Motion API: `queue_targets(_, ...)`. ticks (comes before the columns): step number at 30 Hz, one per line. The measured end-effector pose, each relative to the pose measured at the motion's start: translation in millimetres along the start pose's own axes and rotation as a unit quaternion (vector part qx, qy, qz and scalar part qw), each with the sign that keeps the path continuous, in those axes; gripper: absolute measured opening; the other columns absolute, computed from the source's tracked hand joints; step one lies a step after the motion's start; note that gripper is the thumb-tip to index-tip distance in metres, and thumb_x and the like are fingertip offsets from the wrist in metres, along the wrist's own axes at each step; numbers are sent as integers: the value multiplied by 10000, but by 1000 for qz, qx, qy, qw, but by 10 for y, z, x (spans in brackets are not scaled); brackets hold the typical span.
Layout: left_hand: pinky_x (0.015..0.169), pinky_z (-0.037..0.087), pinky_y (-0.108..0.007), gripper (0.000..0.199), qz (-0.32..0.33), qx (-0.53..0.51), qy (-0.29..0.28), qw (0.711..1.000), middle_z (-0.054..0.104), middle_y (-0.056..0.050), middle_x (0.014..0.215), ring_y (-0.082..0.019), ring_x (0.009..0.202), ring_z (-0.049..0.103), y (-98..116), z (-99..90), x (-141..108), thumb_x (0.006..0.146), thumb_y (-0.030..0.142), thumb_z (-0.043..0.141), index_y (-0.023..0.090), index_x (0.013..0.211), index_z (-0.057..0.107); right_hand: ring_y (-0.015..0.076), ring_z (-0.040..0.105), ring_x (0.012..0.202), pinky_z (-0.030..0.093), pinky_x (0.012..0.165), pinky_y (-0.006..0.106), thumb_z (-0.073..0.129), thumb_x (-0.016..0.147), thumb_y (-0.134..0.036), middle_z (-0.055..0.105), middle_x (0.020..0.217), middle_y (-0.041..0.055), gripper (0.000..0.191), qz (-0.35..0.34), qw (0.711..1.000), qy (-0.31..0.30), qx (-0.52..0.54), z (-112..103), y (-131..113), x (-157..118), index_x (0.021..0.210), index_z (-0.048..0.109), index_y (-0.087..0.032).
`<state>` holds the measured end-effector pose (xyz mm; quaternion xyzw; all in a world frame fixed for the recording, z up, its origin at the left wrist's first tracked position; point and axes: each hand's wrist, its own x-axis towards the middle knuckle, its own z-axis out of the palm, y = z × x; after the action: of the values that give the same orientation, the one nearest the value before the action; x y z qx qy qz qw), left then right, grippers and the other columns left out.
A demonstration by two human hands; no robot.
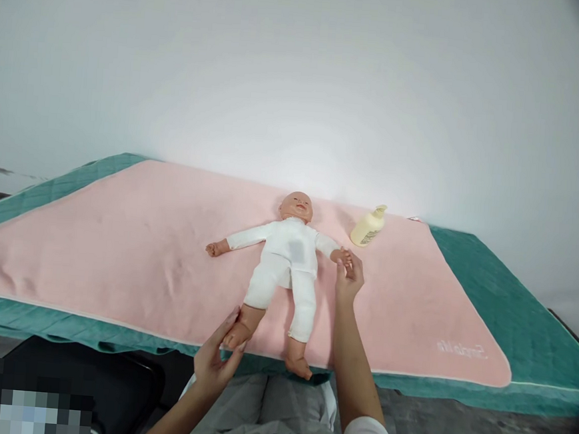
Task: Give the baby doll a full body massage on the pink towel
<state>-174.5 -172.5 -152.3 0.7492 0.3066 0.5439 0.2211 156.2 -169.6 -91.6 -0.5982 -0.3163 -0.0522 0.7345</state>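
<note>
A baby doll (291,250) with a white cloth body lies on its back on the pink mat (117,243), its head toward the wall and its feet at the near edge. My left hand (215,361) is around the doll's foot on the left, fingers and thumb on either side of it. With my right hand (349,275) I pinch the doll's hand on the right between thumb and fingers. A pale yellow pump bottle (367,228) stands, tilted in this view, just beyond my right hand. A greyish patch shows on the doll's chest.
The pink mat covers much of a green quilted pad (504,294). A white wall (300,77) rises behind it. A black chair-like object (81,381) is below the near edge at left, beside a pixelated area.
</note>
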Motion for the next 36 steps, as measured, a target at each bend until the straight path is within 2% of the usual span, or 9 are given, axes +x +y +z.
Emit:
queue_targets(3, 961, 577, -373, 541, 52, -12, -8, 999, 645, -118, 1296, -269, 1145, 654, 121, 123, 258, 893, 218, 598, 204, 1415, 455, 221, 671, 999, 564, 942, 450, 708, 775, -376, 699, 1033, 82, 288, -81, 993, -74, -43, 52, -40, -107, 1013, 714, -215)
queue_targets(6, 958, 578, -360, 492, 34, -8, -13, 999, 647, -102, 1298, -247, 1160, 647, 270, 217, 490, 897, 211, 600, 202, 1378, 497, 212, 690, 996, 583, 926, 439, 707, 781, -319, 725, 1050, 63, 283, -134, 982, -125, -45, 75, -48, -191, 1054, 703, -247)
queue_targets(11, 968, 575, -378, 436, -8, -2, -41, 999, 644, -112, 1302, -250, 1169, 640, 429, 282, 746, 919, 260, 573, 169, 1344, 531, 216, 695, 1049, 569, 976, 469, 721, 779, -294, 741, 1077, 42, 241, -111, 982, -154, -11, 83, -49, -254, 1014, 699, -247)
queue_targets(17, 954, 577, -357, 447, 8, -2, -34, 999, 655, -103, 1289, -236, 1155, 649, 463, 297, 889, 917, 251, 577, 169, 1353, 526, 216, 691, 1087, 572, 999, 455, 743, 784, -259, 745, 1096, 20, 201, -168, 958, -231, -21, 97, -43, -224, 984, 730, -269)
queue_targets(23, 977, 562, -367, 444, -11, -9, -43, 999, 641, -97, 1310, -243, 1174, 637, 433, 300, 867, 922, 272, 570, 182, 1355, 528, 218, 672, 1131, 539, 1050, 474, 692, 840, -293, 736, 1122, 17, 178, -189, 943, -268, -58, 97, -56, -216, 1011, 736, -267)
queue_targets(25, 983, 558, -366, 449, -10, -22, -46, 999, 637, -101, 1316, -243, 1184, 631, 422, 289, 848, 923, 262, 570, 183, 1363, 520, 219, 671, 1132, 541, 1046, 473, 695, 837, -286, 737, 1119, 20, 181, -191, 945, -261, -53, 101, -43, -226, 1013, 736, -266)
queue_targets(28, 992, 554, -374, 458, -10, -37, -47, 998, 627, -112, 1328, -245, 1201, 620, 412, 248, 811, 929, 252, 566, 185, 1377, 504, 224, 673, 1126, 540, 1037, 472, 706, 824, -270, 738, 1120, 36, 215, -171, 962, -213, -23, 106, -11, -244, 1036, 727, -250)
queue_targets(32, 1017, 539, -427, 493, -32, -43, -43, 998, 606, -132, 1350, -275, 1245, 584, 380, 163, 702, 932, 277, 567, 187, 1408, 476, 239, 674, 1114, 520, 1036, 475, 712, 810, -307, 724, 1149, 85, 307, -57, 994, -96, 11, 99, -10, -233, 1092, 704, -188)
queue_targets(36, 1032, 520, -452, 563, -48, -81, -21, 995, 572, -157, 1385, -297, 1291, 538, 275, 81, 470, 929, 280, 573, 185, 1461, 413, 249, 646, 1161, 506, 1038, 463, 676, 831, -379, 661, 1261, 144, 448, 48, 998, 1, 45, 97, -99, -166, 1209, 631, -141)
